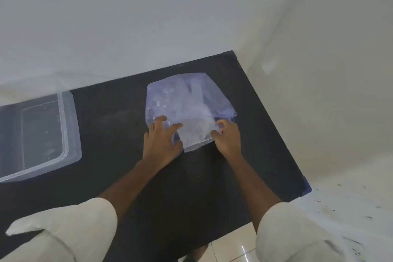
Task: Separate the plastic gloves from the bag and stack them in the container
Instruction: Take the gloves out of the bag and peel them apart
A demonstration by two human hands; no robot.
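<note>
A bluish translucent plastic bag [182, 95] lies on the dark table [119, 117], right of centre. A whitish bundle of plastic gloves [196, 134] sticks out of its near opening. My left hand [162, 140] lies flat on the bag's near left corner with fingers spread, pressing it down. My right hand [226, 136] pinches the right edge of the glove bundle at the bag's mouth. The clear plastic container [68, 125] stands at the table's left, apart from both hands; I see nothing inside it.
White walls close the table off at the back and on the right. The table's right edge [297, 168] runs diagonally toward a tiled floor [234, 249] at the bottom. Dark tabletop lies between the container and the bag.
</note>
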